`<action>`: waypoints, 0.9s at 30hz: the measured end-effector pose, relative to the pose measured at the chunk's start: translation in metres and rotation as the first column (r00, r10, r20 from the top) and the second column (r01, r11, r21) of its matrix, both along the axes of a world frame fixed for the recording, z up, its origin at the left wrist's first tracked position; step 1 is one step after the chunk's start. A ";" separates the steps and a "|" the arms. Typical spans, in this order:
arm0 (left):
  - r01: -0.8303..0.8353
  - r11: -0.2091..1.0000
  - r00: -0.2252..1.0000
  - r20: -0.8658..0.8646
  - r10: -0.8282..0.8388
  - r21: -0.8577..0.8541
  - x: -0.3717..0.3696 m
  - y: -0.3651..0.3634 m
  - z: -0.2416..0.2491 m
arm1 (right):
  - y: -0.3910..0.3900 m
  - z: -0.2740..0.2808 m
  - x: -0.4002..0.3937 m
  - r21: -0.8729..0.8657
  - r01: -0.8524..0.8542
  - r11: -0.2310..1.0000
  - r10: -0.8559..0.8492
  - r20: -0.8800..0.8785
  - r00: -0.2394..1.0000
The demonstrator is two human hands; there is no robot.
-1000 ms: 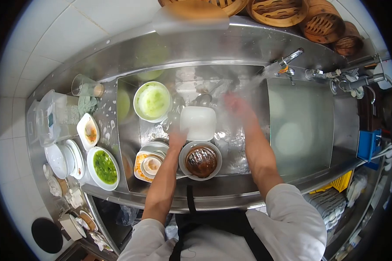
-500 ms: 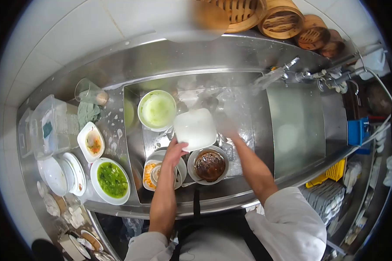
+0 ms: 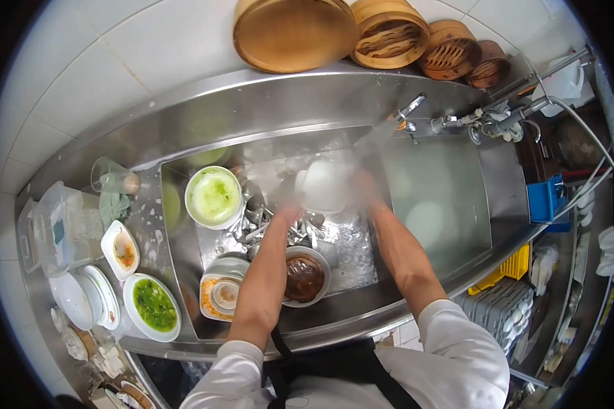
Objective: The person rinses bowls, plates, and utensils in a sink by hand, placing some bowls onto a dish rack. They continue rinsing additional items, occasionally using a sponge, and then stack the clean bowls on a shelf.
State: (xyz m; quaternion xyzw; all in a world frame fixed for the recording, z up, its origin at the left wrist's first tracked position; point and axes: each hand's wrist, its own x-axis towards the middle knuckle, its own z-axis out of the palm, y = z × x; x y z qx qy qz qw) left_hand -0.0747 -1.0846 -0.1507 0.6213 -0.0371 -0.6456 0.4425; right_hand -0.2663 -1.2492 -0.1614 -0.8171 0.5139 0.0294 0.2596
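"Over the left basin [image 3: 351, 258], what do we have?"

"We have a white dish [image 3: 324, 187], well above the basin floor and between our two hands. Our left hand [image 3: 290, 213] is at its lower left edge, and our right hand [image 3: 363, 184] is at its right side. Both hands are blurred, so we cannot tell how far the fingers are open, or how firmly each one grips."

"Why is the dish placed in the middle?"

"Probably because there we can support it from two sides. Also, a pale blur, perhaps water, comes from the tap [image 3: 411, 108] toward our right hand."

"And the things around?"

"Near our left hand, loose cutlery [image 3: 254, 203] lies on the basin floor. The green-filled bowl [image 3: 233, 217] stands upright in the far left part, which, we think, prevents its liquid from spilling. The brown-filled bowl [image 3: 325, 269] stands at the near side, partly hidden by our left forearm [image 3: 260, 286]. On the other side of this forearm is a stack of dishes [image 3: 233, 268], small ones upon larger ones, maybe to save space."

"Beside us, to the right?"

"There we see a second basin, with cloudy water [image 3: 430, 184]."
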 end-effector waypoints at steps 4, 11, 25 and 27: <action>-0.158 0.984 0.976 0.141 0.169 -0.088 -0.012 -0.009 -0.020 | 0.052 0.109 0.010 -0.347 -0.102 0.932 0.052 -0.149 0.987; -0.079 0.986 0.844 0.517 0.143 -0.144 -0.032 -0.018 -0.131 | 0.141 0.104 -0.058 0.024 -0.459 0.888 0.385 -0.586 0.713; -0.718 0.667 -0.011 0.961 0.277 -0.200 0.120 0.110 0.033 | 0.093 0.183 0.027 -0.331 -0.316 0.889 0.271 -0.176 0.946; -0.585 0.810 0.558 0.709 0.430 -0.031 0.178 0.155 -0.063 | 0.132 0.201 -0.004 -0.358 -0.434 0.826 0.354 -0.268 0.896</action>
